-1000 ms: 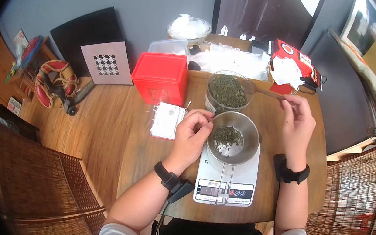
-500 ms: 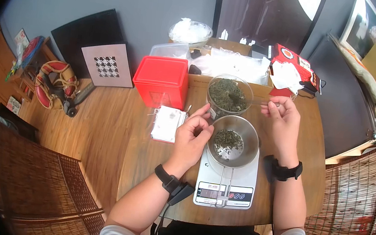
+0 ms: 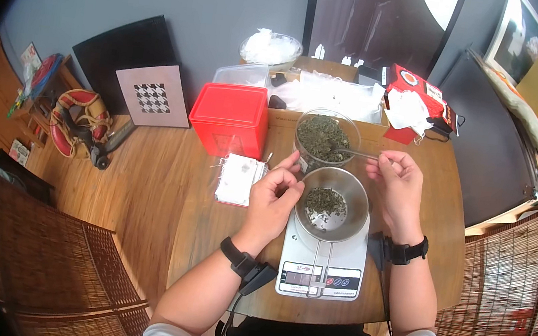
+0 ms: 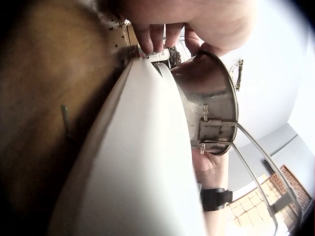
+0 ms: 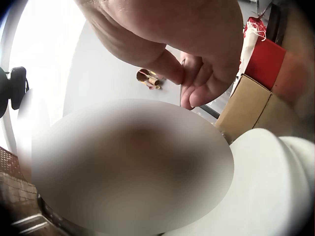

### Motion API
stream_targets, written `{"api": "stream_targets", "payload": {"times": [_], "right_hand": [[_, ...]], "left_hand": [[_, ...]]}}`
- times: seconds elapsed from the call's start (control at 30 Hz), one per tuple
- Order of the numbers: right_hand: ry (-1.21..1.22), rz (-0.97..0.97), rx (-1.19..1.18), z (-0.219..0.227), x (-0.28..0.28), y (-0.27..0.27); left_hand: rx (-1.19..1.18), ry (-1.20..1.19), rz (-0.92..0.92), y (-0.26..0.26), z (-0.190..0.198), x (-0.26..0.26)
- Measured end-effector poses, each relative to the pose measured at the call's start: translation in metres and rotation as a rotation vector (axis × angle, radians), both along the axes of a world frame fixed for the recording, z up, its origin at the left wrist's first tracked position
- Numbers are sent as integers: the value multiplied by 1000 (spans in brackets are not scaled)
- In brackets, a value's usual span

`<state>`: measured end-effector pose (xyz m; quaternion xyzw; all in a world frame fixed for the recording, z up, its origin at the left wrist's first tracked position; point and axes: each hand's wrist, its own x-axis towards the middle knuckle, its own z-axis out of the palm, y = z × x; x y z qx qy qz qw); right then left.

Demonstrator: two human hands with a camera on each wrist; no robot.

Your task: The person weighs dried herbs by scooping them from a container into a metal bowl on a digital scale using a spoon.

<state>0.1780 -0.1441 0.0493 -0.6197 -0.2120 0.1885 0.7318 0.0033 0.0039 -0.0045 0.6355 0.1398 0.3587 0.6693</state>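
My right hand (image 3: 399, 187) pinches the handle of a long thin spoon (image 3: 363, 155) between thumb and fingers. The spoon's other end lies among dried green leaves (image 3: 319, 134) in a round clear jar (image 3: 357, 140). Just in front of it, a steel cup (image 3: 353, 212) with a wire handle sits on a white kitchen scale (image 3: 290, 254), some leaves (image 3: 322, 201) on its bottom. My left hand (image 3: 272, 194) is beside the cup, thumb at its rim and forefinger reaching to the jar's side. In the left wrist view its fingers (image 4: 156, 37) hang fairly straight past the cup.
A red lidded box (image 3: 228, 116) and a stack of small white bags (image 3: 237, 177) stand left of the jar. Behind it is a cardboard box (image 3: 281, 124) with white packets (image 3: 338, 94). A red package (image 3: 413, 85) lies at back right.
My right hand has come lower and slightly left, and the spoon's end has moved from the jar's right rim into the leaves. My left forefinger has stretched toward the jar.
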Motion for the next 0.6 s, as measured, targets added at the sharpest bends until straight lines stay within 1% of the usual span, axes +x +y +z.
{"api": "stream_targets", "payload": {"times": [0.1, 0.17, 0.3, 0.37, 0.6], "right_hand": [[28, -29, 19, -1, -2, -5], [127, -33, 87, -4, -2, -7], [190, -16, 142, -13, 1, -9], [259, -9, 178, -14, 1, -10], [248, -6, 202, -18, 3, -11]], "left_hand": [[3, -6, -2, 0, -2, 0], [6, -10, -2, 1, -2, 0], [17, -2, 3, 1, -2, 0], [17, -4, 4, 1, -2, 0], [2, 9, -3, -1, 2, -1]]}}
